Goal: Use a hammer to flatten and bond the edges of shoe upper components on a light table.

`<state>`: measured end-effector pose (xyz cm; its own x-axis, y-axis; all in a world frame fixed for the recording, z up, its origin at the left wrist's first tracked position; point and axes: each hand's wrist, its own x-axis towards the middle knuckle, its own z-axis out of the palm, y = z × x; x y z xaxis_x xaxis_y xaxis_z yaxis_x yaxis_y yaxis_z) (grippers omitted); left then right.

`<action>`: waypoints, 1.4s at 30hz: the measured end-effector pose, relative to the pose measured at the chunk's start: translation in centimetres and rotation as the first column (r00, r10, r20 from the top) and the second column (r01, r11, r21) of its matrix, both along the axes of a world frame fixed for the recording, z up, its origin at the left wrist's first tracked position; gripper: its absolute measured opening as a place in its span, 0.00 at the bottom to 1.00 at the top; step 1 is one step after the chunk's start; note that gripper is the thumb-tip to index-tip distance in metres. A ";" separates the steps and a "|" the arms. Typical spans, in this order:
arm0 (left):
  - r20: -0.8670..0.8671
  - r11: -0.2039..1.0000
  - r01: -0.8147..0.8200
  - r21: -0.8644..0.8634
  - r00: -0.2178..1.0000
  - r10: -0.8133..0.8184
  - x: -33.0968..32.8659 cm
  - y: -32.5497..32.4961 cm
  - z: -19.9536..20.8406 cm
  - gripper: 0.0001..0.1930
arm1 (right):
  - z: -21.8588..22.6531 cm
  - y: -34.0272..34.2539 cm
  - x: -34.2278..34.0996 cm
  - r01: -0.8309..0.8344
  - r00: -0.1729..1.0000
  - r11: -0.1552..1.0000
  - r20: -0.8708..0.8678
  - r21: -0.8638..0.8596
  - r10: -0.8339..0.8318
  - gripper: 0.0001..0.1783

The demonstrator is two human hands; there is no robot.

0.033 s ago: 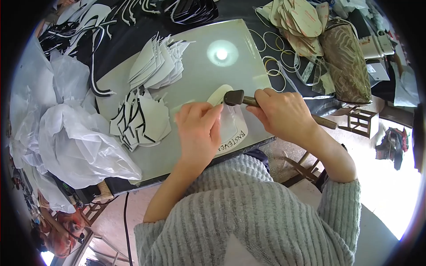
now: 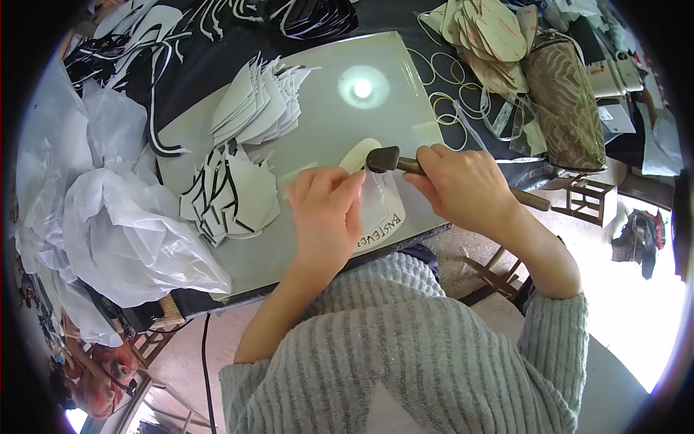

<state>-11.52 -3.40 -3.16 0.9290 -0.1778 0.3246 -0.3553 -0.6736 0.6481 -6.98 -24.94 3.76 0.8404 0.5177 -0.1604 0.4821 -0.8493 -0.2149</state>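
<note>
Cream insole piece [image 2: 365, 199] | left hand [image 2: 327, 213] fingers flat, pressing it | right hand [image 2: 463, 184] fisted round hammer [image 2: 387, 159]

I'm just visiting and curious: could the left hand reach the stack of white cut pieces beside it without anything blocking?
Probably yes. The left hand rests on the flat piece on the board, and the stack of white cut pieces lies just to its left, with only bare board between. The right hand, holding the hammer, is on the other side.

Left hand [image 2: 327, 210] flat on cream insole [image 2: 361, 153], right hand [image 2: 463, 184] gripping hammer [image 2: 387, 159].
</note>
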 end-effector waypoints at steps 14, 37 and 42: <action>0.131 0.998 -0.025 0.059 0.991 0.017 -0.2 -0.3 -0.6 0.14 | 1.4 1.0 1.0 -0.140 0.985 0.990 0.102 -0.003 0.140 0.18; 0.040 0.998 -0.063 -0.013 0.997 0.063 -1.3 -0.7 -0.4 0.19 | 0.3 0.4 0.8 -0.089 0.996 0.993 0.015 -0.083 0.090 0.19; 0.022 0.997 -0.053 0.052 0.998 0.052 -1.3 -0.7 -0.2 0.19 | 0.2 0.3 0.9 -0.081 0.997 0.994 0.008 -0.069 0.082 0.19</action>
<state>-12.78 -4.07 -3.31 0.9307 -0.1459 0.3355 -0.3313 -0.7248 0.6041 -6.13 -24.63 3.92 0.7977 0.5729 -0.1885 0.5526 -0.8195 -0.1521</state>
